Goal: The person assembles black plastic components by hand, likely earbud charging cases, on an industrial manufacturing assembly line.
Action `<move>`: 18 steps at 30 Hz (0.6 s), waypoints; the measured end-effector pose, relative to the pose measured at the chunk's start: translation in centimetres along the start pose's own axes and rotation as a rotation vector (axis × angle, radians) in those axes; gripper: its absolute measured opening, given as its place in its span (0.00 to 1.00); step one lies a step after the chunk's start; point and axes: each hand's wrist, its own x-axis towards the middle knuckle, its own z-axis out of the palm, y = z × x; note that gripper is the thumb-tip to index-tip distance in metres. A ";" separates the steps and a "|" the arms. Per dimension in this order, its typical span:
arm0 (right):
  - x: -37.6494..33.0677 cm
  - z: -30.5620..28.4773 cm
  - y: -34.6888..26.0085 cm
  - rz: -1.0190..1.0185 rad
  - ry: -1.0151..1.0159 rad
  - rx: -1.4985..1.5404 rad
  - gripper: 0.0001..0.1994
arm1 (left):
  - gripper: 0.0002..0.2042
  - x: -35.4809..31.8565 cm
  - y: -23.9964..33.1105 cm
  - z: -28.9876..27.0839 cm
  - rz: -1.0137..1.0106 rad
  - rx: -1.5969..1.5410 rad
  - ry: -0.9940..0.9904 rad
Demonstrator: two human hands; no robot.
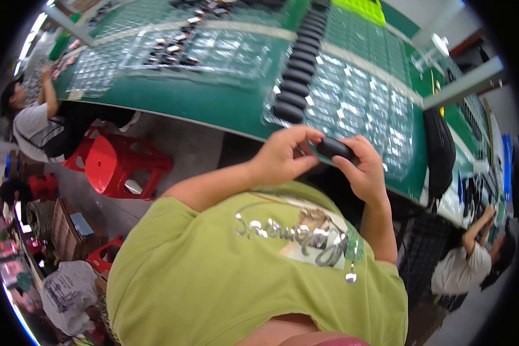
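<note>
Bright even light, glare on trays (352, 98), edges warped.

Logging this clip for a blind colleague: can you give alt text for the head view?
Both hands hold a small black oval piece between them, left hand and right hand pinching it above a green table. A row of similar black pieces lies on clear plastic trays; a red stool stands left.

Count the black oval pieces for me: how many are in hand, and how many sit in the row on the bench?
Black oval piece in hand: 1, in the grip of both the left hand and the right hand.
Black oval pieces in the row on the green bench: about 9 clear; the far end blurs.
Total: about 10.
</note>
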 end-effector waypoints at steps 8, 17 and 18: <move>3.1 1.7 2.2 -0.261 -0.001 -0.652 0.18 | 0.13 -0.5 -0.7 -0.3 0.013 0.112 -0.076; 4.4 -2.7 -10.4 -0.430 0.244 0.026 0.15 | 0.09 -0.7 -0.4 -2.5 0.029 0.086 0.040; 3.7 -4.1 -11.5 -0.618 0.364 0.099 0.14 | 0.09 0.2 -0.1 -2.3 0.031 0.080 0.011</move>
